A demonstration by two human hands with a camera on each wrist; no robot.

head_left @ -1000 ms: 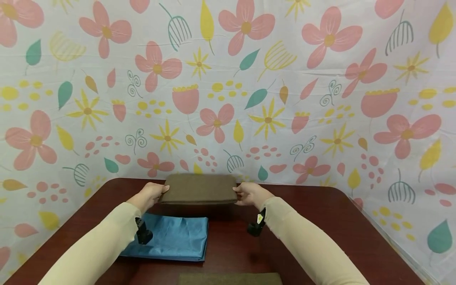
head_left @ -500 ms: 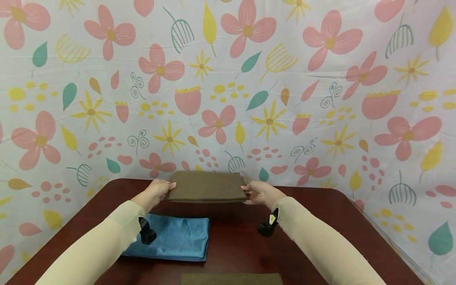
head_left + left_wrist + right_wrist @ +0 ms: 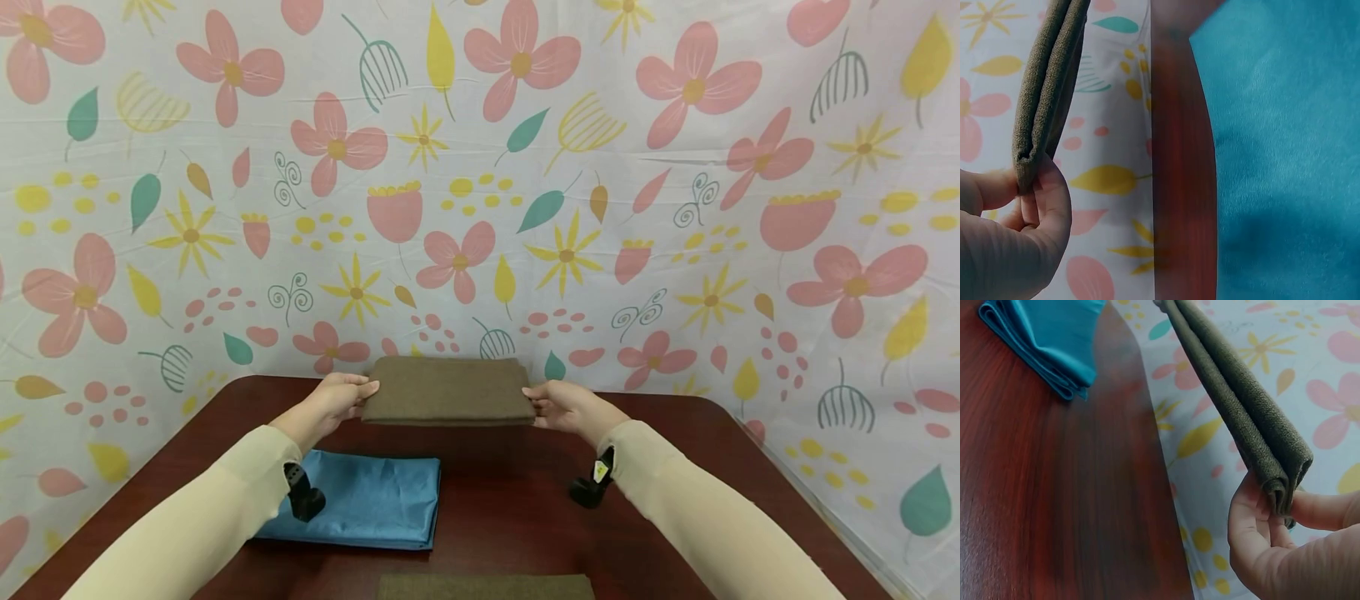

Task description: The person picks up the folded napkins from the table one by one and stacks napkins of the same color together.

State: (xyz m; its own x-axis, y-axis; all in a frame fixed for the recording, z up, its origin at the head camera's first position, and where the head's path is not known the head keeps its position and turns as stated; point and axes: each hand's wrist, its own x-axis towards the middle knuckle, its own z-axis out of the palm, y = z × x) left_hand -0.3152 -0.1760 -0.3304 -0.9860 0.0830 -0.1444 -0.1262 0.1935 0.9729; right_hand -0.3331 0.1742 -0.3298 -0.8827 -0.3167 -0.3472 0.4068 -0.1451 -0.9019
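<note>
A folded olive-brown cloth (image 3: pixel 448 392) is held up above the far part of the table, its layers stacked into a flat rectangle. My left hand (image 3: pixel 332 406) pinches its left end between thumb and fingers. At the opposite end, my right hand (image 3: pixel 573 408) pinches it the same way. Both wrist views show the folded edge of the cloth (image 3: pixel 1050 81) gripped at its corner, with the doubled layers of the cloth (image 3: pixel 1241 406) running away from the right hand. A folded blue satiny cloth (image 3: pixel 367 500) lies on the table below my left forearm.
The dark red-brown wooden table (image 3: pixel 510 517) has rounded far corners. A second olive-brown cloth (image 3: pixel 486 587) shows at the bottom edge of the head view, mostly cut off. Behind the table hangs a flower-printed white curtain (image 3: pixel 480 167).
Both hands have carried the olive-brown cloth to the right and slightly upward. The hands stand a little farther apart, and the blue cloth has stayed in place.
</note>
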